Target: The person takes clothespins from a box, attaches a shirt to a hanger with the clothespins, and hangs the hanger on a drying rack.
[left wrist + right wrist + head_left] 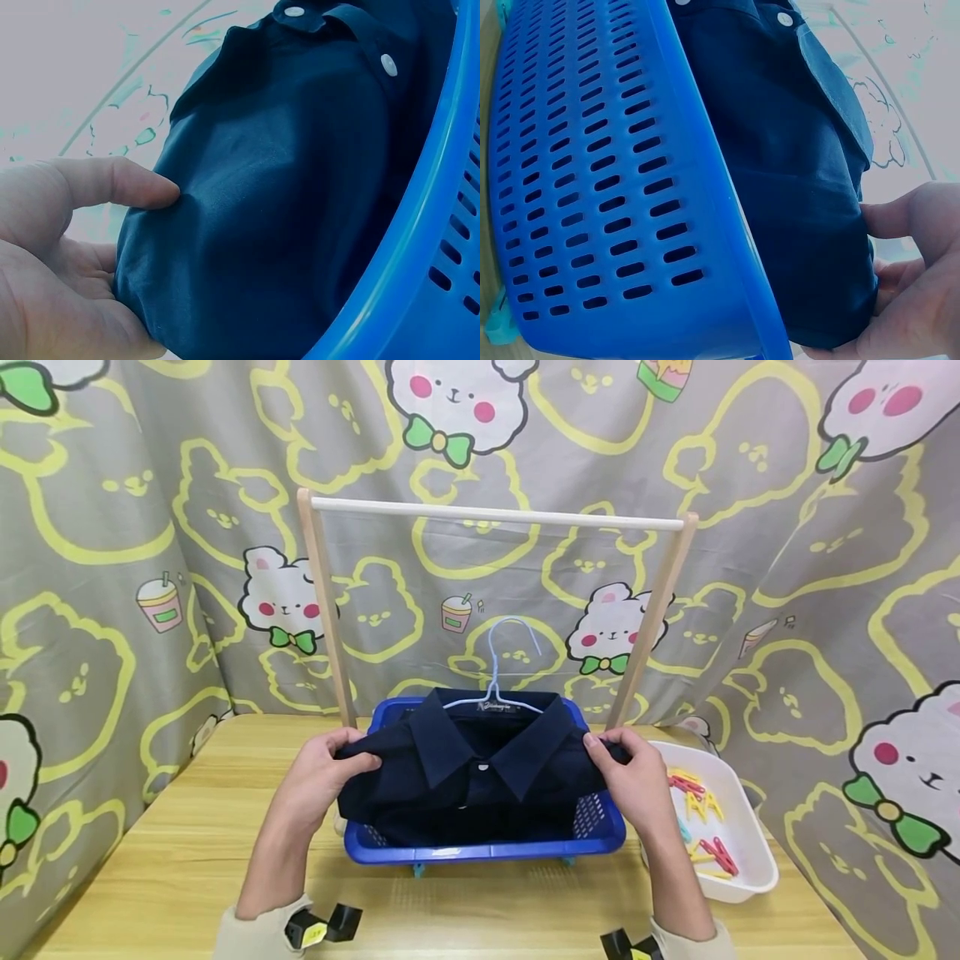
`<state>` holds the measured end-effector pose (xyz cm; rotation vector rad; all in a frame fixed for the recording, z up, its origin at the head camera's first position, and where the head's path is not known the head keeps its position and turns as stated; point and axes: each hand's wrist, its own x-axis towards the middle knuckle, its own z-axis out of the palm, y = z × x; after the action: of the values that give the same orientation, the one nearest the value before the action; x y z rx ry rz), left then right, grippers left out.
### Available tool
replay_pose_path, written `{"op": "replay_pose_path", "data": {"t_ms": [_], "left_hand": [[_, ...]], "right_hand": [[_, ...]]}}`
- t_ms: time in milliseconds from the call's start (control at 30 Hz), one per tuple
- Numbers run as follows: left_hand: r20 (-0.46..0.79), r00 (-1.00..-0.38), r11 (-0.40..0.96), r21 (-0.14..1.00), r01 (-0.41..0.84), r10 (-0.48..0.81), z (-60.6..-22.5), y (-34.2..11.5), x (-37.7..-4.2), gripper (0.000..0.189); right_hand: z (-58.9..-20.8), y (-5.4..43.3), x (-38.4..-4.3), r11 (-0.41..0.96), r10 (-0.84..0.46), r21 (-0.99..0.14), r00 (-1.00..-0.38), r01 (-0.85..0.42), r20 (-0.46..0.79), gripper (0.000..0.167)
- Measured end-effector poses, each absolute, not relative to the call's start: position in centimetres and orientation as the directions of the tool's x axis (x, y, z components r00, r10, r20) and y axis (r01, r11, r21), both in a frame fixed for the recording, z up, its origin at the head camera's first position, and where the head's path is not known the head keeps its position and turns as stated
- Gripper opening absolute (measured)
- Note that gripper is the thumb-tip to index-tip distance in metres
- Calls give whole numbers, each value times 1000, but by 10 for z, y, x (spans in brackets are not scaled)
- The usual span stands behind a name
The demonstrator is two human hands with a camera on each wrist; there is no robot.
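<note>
A dark navy collared shirt [468, 777] is held up by its shoulders over a blue plastic basket [480, 853]. My left hand [318, 777] pinches the shoulder on the left, thumb on top, as the left wrist view shows on the cloth [247, 187]. On the other side my right hand [633, 777] pinches the opposite shoulder; in the right wrist view its fingers lie behind the cloth [802, 225]. A light blue wire hanger [495, 693] sits inside the collar, its hook pointing up. The shirt hides the hanger's lower part, and its lower cloth lies in the basket.
Behind the basket stands a wooden rack with a white crossbar [495, 514]. A white tub [757, 860] at the right holds several red and yellow clothespins [705, 806]. A patterned curtain [187, 635] surrounds the wooden table [187, 827].
</note>
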<state>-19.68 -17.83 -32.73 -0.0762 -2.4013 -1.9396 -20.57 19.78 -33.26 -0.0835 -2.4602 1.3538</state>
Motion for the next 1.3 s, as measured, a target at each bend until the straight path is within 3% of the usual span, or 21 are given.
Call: {"op": "replay_pose_path", "data": {"t_ms": [433, 933, 1300], "left_hand": [[76, -997, 212, 975, 74, -2, -328, -179, -196, 20], [65, -998, 198, 978, 63, -6, -329, -178, -198, 20], [64, -998, 197, 979, 60, -17, -329, -179, -198, 20]], "right_hand": [[-331, 198, -206, 602, 152, -792, -959, -102, 239, 48], [-310, 214, -210, 773, -21, -625, -988, -112, 152, 70], [-299, 237, -223, 794, 2, -598, -983, -109, 182, 75]]}}
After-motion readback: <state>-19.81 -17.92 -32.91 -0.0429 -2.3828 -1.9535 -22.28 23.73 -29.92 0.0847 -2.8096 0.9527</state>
